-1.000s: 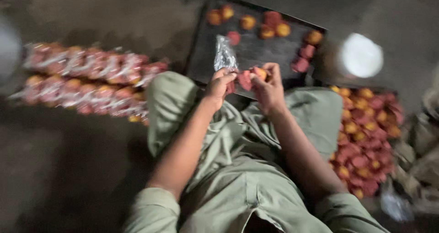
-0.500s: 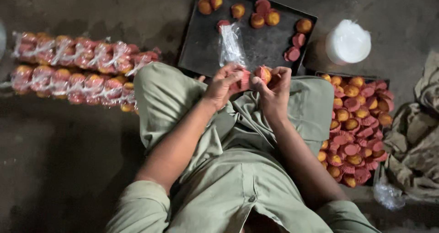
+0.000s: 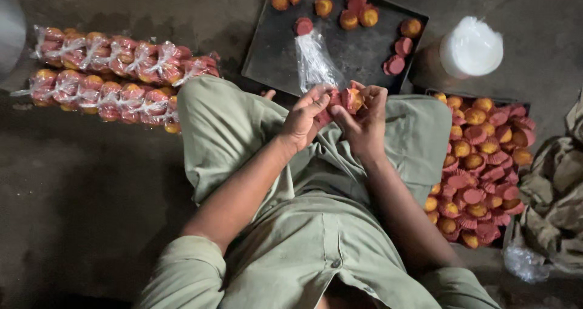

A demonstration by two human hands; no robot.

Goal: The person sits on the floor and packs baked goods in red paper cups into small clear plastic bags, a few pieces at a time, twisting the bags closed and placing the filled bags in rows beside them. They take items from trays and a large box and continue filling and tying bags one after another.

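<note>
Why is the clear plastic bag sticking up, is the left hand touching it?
Touching. In the head view, the clear plastic bag runs down into the left hand, whose fingers close around its lower end beside the small cakes.

- Clear plastic bag (image 3: 314, 60): long, crinkled, lying on the dark tray, its lower end at the person's hands.
- Sealed clear packs (image 3: 115, 72): two long rows on the floor at left, side by side, filled with small orange-and-red cakes, knotted between bundles.
- Crumpled clear plastic (image 3: 522, 261): floor, lower right.
</note>
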